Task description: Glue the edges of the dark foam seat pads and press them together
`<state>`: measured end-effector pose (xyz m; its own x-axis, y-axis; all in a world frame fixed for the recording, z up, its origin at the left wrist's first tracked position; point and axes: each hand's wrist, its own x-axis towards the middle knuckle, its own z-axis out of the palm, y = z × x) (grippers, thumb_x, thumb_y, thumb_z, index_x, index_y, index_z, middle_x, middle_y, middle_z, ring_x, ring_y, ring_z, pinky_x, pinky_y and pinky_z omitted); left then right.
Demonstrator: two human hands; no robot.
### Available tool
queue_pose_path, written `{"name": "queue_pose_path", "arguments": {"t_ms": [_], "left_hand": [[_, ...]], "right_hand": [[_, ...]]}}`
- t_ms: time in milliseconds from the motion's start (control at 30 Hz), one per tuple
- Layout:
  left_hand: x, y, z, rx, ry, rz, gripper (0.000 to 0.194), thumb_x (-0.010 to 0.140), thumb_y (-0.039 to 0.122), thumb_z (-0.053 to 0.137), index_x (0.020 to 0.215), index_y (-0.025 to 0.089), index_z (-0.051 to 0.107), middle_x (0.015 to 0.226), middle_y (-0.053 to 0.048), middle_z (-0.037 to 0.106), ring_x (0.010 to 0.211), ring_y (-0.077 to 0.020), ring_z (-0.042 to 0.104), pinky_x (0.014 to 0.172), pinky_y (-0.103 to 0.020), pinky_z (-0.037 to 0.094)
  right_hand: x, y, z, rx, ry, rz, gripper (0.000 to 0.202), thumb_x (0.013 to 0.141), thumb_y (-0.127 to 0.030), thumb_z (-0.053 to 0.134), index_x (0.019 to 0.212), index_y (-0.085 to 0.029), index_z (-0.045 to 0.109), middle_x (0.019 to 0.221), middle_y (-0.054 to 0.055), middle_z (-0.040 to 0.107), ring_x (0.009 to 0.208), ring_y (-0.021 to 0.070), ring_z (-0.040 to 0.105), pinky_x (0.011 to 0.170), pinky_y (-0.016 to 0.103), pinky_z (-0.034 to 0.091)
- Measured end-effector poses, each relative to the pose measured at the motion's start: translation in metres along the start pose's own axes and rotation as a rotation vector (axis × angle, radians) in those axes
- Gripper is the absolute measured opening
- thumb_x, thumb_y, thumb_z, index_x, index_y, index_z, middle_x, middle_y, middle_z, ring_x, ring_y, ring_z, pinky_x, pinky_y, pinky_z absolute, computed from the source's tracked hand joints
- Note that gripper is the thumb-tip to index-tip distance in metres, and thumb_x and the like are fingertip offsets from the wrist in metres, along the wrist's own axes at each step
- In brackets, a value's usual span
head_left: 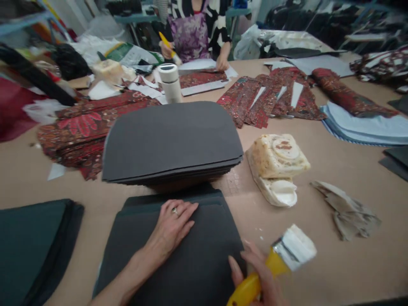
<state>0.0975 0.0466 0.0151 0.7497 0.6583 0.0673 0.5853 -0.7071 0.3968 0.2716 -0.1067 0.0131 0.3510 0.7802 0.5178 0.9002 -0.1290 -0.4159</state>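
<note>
Dark flat sheets (204, 238) lie in front of me. My left hand (175, 221), with a ring on one finger, rests flat on them, fingers stretched out. At their right edge my right hand (259, 272) holds a yellow-handled brush (274, 263), its bristles coated white and pointing right; some of its fingertips are at the sheets' edge. Behind them stands a thick stack of dark grey rounded pieces (174, 140). To the right of that stack, a crusted white container (277, 157) has white paste (282, 192) at its front opening.
Dark green fabric (28, 246) lies at left, a crumpled cloth (350, 210) at right. Patterned red fabric (95, 123) and a white bottle (170, 83) are behind the stack. Across the table, a person (194, 34) holds another yellow brush (167, 42). Blue folded cloth (366, 123) sits far right.
</note>
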Motion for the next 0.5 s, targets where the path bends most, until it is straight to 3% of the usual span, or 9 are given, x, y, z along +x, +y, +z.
{"name": "queue_pose_path", "arguments": {"t_ms": [67, 167, 267, 433, 500], "left_hand": [[-0.002, 0.01, -0.004, -0.02, -0.029, -0.029, 0.038, 0.088, 0.02, 0.05, 0.126, 0.021, 0.049, 0.112, -0.006, 0.062, 0.106, -0.0204, 0.051, 0.098, -0.043, 0.037], [-0.011, 0.021, -0.011, -0.069, -0.052, -0.075, 0.041, 0.086, 0.021, 0.054, 0.126, 0.02, 0.047, 0.122, -0.006, 0.058, 0.113, -0.0213, 0.048, 0.099, -0.042, 0.038], [-0.039, 0.021, -0.02, -0.1, 0.021, -0.134, 0.047, 0.083, 0.016, 0.057, 0.128, 0.021, 0.044, 0.132, -0.008, 0.05, 0.12, -0.0234, 0.043, 0.1, -0.042, 0.039], [-0.119, -0.018, -0.038, -0.156, 0.408, -0.459, 0.035, 0.087, 0.013, 0.048, 0.121, 0.02, 0.05, 0.113, -0.009, 0.057, 0.106, -0.0204, 0.052, 0.092, -0.039, 0.046], [-0.143, -0.041, -0.044, -0.19, 0.486, -0.611, 0.031, 0.086, 0.016, 0.051, 0.116, 0.021, 0.053, 0.108, -0.008, 0.057, 0.103, -0.0204, 0.053, 0.09, -0.039, 0.047]], "right_hand": [[0.003, -0.008, 0.012, 0.149, -0.064, -0.096, 0.017, 0.082, -0.023, 0.06, 0.097, -0.016, 0.055, 0.107, 0.014, 0.066, 0.097, 0.0225, 0.064, 0.079, 0.033, 0.052], [-0.006, -0.011, 0.036, 0.172, -0.138, -0.203, 0.022, 0.086, -0.025, 0.055, 0.104, -0.014, 0.056, 0.115, 0.016, 0.062, 0.113, 0.028, 0.056, 0.087, 0.04, 0.05], [-0.019, 0.002, 0.051, 0.142, -0.195, -0.314, 0.028, 0.087, -0.032, 0.052, 0.109, -0.014, 0.054, 0.114, 0.015, 0.063, 0.118, 0.0315, 0.052, 0.087, 0.044, 0.049], [-0.024, 0.022, 0.05, 0.017, -0.205, -0.418, 0.026, 0.087, -0.038, 0.049, 0.098, -0.015, 0.055, 0.105, 0.016, 0.066, 0.107, 0.0322, 0.06, 0.08, 0.043, 0.053], [-0.022, 0.026, 0.052, -0.015, -0.194, -0.484, 0.027, 0.087, -0.041, 0.047, 0.093, -0.015, 0.055, 0.099, 0.016, 0.067, 0.1, 0.0331, 0.063, 0.075, 0.043, 0.054]]}}
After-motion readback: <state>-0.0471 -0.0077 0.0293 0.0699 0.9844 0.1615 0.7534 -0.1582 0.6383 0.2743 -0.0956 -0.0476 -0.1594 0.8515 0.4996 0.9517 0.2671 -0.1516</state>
